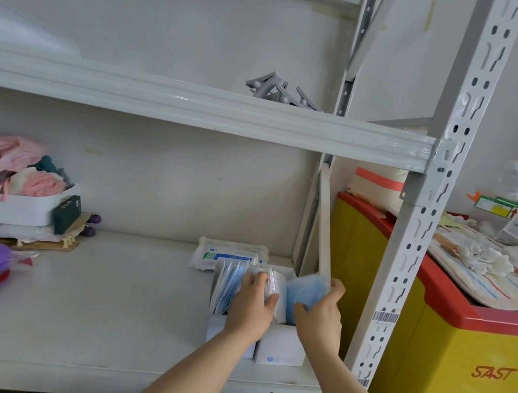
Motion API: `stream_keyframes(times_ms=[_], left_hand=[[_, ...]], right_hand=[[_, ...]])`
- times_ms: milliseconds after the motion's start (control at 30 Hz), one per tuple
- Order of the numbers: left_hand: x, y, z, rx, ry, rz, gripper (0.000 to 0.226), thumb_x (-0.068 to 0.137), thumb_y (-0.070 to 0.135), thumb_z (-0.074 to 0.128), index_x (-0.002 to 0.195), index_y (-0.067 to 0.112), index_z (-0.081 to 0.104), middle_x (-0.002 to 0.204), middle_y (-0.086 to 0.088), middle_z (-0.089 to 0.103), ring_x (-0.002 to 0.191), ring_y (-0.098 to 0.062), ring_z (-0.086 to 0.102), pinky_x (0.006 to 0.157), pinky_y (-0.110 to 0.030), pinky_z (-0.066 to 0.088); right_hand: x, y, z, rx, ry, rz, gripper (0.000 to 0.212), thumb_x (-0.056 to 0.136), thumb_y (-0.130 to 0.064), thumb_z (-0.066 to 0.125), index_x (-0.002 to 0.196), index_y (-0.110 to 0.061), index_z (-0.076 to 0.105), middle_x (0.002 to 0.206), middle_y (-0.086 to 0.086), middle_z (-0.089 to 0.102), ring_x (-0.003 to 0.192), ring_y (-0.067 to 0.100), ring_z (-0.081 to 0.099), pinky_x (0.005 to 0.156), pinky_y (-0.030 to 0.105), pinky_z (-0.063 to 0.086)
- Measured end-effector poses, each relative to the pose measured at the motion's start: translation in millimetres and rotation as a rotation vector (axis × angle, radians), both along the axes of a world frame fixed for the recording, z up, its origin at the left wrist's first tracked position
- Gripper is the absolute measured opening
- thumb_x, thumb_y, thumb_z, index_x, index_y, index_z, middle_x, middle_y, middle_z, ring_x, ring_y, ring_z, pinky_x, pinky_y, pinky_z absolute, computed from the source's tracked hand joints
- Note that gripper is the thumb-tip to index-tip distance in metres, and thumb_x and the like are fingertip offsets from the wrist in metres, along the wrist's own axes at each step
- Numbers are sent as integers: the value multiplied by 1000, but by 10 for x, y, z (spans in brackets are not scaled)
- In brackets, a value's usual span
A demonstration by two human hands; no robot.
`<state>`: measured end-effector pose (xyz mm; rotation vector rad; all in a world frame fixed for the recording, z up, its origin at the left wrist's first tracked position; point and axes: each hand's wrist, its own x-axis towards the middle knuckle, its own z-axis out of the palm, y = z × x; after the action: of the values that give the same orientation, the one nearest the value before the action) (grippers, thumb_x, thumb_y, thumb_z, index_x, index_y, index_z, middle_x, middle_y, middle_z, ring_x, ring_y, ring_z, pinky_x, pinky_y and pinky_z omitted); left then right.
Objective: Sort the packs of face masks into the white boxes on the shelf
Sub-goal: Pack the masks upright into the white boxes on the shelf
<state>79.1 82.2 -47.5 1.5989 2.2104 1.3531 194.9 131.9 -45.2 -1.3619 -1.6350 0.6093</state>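
Mask packs (305,291), blue and upright, are gripped by the right hand (319,314) directly above the right white box (279,345). Clear-wrapped packs (270,283) are pinched by the left hand (253,302) over the left white box (218,327), already filled with blue-and-white packs (228,284).

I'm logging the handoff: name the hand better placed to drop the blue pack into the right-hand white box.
Right. The right hand already grips the blue pack directly above the right-hand white box; the left hand is busy gripping clear-wrapped packs over the left box.
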Motion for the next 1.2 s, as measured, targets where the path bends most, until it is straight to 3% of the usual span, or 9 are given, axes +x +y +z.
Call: stream_keyframes(times_ms=[267,367,533,633,767,867,1000,1133,1200], left_hand=[[-24,-23,42,-57,-8,-40,36,98,34,48,130,19,42,131,-3,43,102,-25,59,87,-38,51],[-44,-30,39,-47,-26,-57,40,98,35,47,135,21,40,134,-5,43,106,-23,58,90,-35,49],[-9,-103,147,-82,-103,-277,64,102,29,36,143,59,-3,110,-6,55,82,-16,54,81,-35,50],[-75,-256,246,11,228,-153,56,101,21,37,151,40,19,130,-5,56,91,-15,59,72,-23,45],[-400,-360,153,299,577,233,40,79,24,65,118,19,57,106,-2,60,91,-26,63,64,-32,50],[-631,-379,26,223,262,320,74,73,49,73,131,10,48,126,-10,54,113,-32,55,90,-37,48],[-750,-409,-79,6,-128,126,123,57,73,71,152,21,13,155,-2,22,141,-21,31,110,-36,36],[-790,-432,-102,36,-90,90,95,75,64,65,150,33,15,154,11,31,122,-18,55,100,-36,48],[-809,-459,-131,100,27,77,73,91,40,55,150,41,11,156,14,30,109,-20,64,91,-36,53]], right_hand=[[-134,140,163,-188,-241,22,26,91,-21,61,113,-10,54,89,3,58,77,17,61,69,29,58],[-88,142,260,-102,-133,-43,25,91,-15,59,116,-10,55,98,9,62,81,23,63,58,28,54],[26,61,454,195,-28,-93,16,93,-14,52,108,-9,52,87,10,65,64,22,59,46,23,42],[67,15,583,311,25,-74,23,93,-13,53,116,-10,52,82,4,59,65,21,58,49,23,43],[43,-64,713,348,131,-41,24,94,-12,54,118,-11,53,81,-2,56,65,11,55,53,17,42],[-71,-168,790,343,220,21,14,94,-13,54,108,-16,53,74,-7,55,64,5,55,52,15,40],[-308,-286,820,326,324,91,10,93,-14,56,100,-20,54,74,-13,56,65,3,58,54,12,43],[-508,-337,814,297,382,97,10,92,-16,56,102,-16,57,75,-9,59,64,4,59,52,11,42],[-567,-349,824,291,405,87,11,91,-16,56,102,-15,57,76,-8,59,65,4,59,53,14,44]])
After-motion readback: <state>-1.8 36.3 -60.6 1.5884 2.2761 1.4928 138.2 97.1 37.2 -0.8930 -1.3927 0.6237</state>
